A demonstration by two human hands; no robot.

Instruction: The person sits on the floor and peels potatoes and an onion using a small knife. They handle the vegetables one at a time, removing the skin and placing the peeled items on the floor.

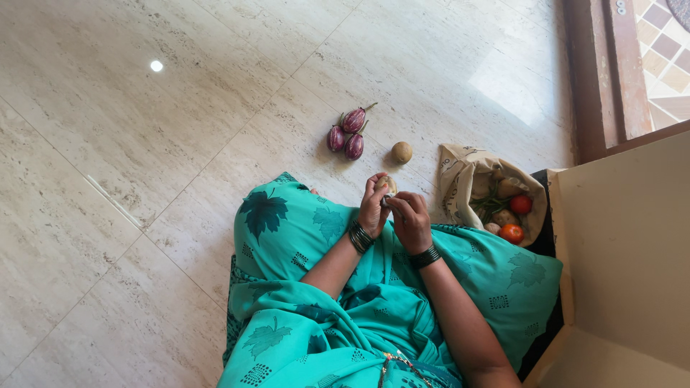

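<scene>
Tomatoes in open paper bag

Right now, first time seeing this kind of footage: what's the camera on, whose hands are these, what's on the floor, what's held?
There is no machine here. One camera sits on a person's head and looks down, so you see their own lap, arms and hands from above. The person sits on a pale tiled floor in a teal leaf-print garment, with dark bangles on both wrists.

The left hand holds a small tan vegetable, probably a potato, at its fingertips. The right hand is closed right beside it and may hold a small tool, but that is too small to tell.

On the floor ahead lie three small purple eggplants and a second round potato. To the right, an open paper bag holds tomatoes, green beans and more potatoes. A beige box fills the right edge.
</scene>
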